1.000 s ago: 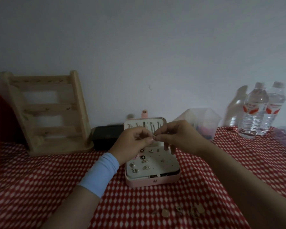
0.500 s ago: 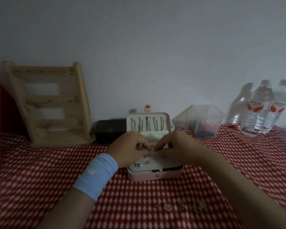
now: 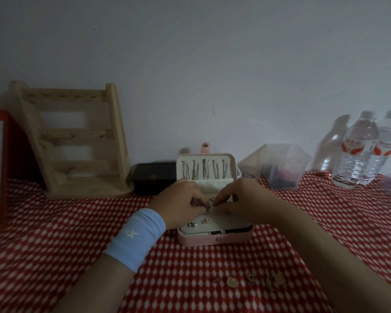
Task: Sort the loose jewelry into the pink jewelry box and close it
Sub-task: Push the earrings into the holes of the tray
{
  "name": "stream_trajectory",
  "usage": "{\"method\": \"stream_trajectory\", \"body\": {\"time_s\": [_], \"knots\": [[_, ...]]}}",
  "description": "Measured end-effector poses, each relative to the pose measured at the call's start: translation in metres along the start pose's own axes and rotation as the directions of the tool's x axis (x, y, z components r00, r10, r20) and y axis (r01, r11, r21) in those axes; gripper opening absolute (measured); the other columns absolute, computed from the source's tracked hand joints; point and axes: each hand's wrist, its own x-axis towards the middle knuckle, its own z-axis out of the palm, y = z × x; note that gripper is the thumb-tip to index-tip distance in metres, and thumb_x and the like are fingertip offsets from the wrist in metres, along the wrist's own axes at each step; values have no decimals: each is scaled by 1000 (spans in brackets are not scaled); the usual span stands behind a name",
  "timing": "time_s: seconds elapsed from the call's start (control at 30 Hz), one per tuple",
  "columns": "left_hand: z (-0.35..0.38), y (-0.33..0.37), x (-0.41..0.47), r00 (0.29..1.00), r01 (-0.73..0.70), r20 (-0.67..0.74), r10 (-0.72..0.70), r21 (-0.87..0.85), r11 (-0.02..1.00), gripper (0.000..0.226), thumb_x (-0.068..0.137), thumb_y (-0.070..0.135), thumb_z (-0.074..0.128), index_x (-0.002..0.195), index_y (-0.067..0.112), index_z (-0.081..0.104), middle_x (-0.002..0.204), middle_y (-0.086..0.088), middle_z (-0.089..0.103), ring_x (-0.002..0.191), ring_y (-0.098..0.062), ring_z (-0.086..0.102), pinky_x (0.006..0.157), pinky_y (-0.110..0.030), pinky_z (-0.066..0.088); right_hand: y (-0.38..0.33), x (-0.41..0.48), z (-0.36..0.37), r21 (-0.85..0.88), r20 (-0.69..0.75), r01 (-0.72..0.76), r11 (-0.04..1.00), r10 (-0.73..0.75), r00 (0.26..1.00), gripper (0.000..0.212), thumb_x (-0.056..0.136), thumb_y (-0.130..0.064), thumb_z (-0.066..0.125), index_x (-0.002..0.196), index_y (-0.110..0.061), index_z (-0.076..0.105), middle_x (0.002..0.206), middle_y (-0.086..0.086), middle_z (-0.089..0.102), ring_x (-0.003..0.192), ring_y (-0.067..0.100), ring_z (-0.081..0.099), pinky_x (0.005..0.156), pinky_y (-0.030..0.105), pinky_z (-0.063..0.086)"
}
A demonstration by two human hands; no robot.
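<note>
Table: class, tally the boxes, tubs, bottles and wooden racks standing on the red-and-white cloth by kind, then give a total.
Water bottles: 2
Pink jewelry box: 1
Black box: 1
Clear plastic tub: 1
Wooden rack: 1
Total: 6

light: dim, flat | shadows: soft | focus: soft, noisy | edges: wide-angle bend
</note>
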Motion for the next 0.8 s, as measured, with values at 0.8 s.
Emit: {"method": "stream_trajectory", "body": {"time_s": [0.8], "knots": [[0, 3, -2, 1000, -11, 21, 11, 37, 999, 15, 85, 37, 70, 99, 37, 74, 105, 14, 59, 117, -9, 43, 106, -36, 40, 3, 7, -2, -33, 25, -48, 998, 49, 998, 16, 87, -26, 76, 101, -34, 79, 87, -26, 64, 77, -10, 57, 64, 2, 41]]}}
